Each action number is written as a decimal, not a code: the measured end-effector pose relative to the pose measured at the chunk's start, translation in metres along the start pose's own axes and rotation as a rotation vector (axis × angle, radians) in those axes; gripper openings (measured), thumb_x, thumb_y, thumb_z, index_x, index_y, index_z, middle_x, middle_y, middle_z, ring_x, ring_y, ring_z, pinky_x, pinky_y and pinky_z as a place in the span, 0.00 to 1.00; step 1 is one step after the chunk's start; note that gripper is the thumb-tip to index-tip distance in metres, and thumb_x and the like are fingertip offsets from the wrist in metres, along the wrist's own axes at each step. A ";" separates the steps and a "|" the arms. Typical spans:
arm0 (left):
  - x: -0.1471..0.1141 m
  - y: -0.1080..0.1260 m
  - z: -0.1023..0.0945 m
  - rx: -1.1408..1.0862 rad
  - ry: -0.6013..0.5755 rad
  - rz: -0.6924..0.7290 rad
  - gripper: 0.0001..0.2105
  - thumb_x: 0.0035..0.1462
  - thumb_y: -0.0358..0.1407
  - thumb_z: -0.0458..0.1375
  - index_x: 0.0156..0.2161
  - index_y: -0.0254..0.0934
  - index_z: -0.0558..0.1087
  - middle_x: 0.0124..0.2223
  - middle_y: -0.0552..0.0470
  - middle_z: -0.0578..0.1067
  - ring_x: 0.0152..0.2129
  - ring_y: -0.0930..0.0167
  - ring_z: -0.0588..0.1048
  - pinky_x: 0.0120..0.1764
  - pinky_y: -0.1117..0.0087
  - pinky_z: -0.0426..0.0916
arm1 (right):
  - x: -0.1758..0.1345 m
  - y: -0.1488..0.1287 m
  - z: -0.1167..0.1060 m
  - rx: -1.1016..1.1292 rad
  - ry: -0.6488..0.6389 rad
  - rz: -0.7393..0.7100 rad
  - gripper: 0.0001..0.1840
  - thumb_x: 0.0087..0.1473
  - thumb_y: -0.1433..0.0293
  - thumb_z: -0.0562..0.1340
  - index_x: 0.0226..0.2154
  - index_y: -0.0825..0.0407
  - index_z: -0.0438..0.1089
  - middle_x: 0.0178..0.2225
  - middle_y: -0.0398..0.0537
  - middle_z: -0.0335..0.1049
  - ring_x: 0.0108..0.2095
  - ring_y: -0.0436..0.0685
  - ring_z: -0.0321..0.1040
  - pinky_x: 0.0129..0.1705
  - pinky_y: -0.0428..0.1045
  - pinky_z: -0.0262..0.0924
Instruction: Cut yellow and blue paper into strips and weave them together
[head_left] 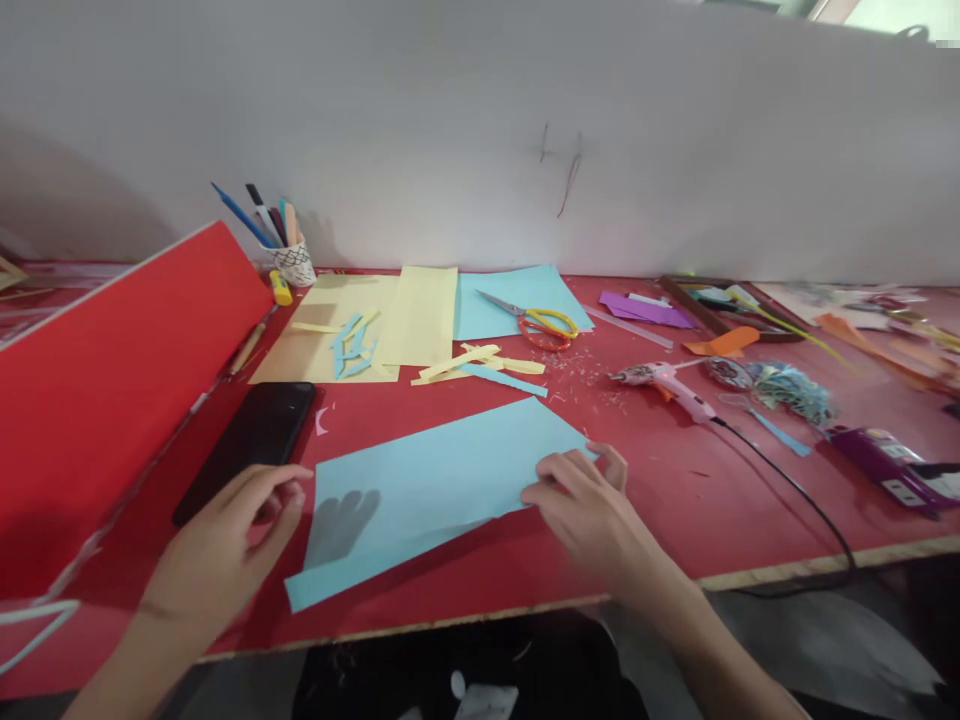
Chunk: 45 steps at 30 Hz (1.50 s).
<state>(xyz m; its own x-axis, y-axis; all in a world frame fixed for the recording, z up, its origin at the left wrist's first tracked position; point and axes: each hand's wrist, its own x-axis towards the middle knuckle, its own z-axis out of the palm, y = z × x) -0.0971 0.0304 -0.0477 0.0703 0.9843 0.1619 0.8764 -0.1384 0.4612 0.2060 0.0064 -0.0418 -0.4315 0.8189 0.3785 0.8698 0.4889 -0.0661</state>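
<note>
Blue paper | red table | pale wall | left hand cupped | right hand pinching paper

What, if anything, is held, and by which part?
The light blue paper sheet, by its right end, in the right hand's grip; the left hand holds nothing.

A large red board slants across the left of the frame; a patterned cup of pens stands upper left, against a pale wall. A black phone lies lower left. At right: a pink glue gun, a dark-rimmed tray, and a purple case.
</note>
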 end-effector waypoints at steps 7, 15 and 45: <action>0.038 0.021 -0.013 -0.094 -0.024 0.134 0.14 0.52 0.44 0.45 0.39 0.39 0.64 0.38 0.51 0.70 0.34 0.68 0.70 0.35 0.69 0.67 | 0.027 0.013 -0.013 -0.072 0.564 0.033 0.13 0.49 0.75 0.56 0.22 0.42 0.71 0.34 0.47 0.55 0.37 0.56 0.52 0.39 0.53 0.51; 0.110 0.090 0.000 -0.153 0.184 0.535 0.18 0.56 0.40 0.44 0.49 0.35 0.59 0.51 0.46 0.63 0.50 0.68 0.59 0.52 0.64 0.54 | 0.081 0.032 0.017 0.652 0.358 -0.003 0.13 0.45 0.77 0.51 0.21 0.49 0.68 0.22 0.43 0.62 0.26 0.51 0.61 0.29 0.48 0.58; 0.141 0.127 0.109 -0.659 -0.385 0.448 0.18 0.53 0.44 0.42 0.20 0.35 0.62 0.19 0.57 0.60 0.19 0.75 0.60 0.24 0.74 0.55 | 0.091 0.051 0.040 1.115 0.053 0.745 0.17 0.43 0.61 0.55 0.12 0.51 0.53 0.11 0.36 0.49 0.14 0.46 0.48 0.16 0.43 0.44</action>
<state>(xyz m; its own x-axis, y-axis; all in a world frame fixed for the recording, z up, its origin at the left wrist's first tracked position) 0.0762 0.1636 -0.0608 0.6012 0.7742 0.1978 0.2836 -0.4382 0.8530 0.2017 0.1175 -0.0479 0.0882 0.9952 -0.0430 0.2226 -0.0618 -0.9729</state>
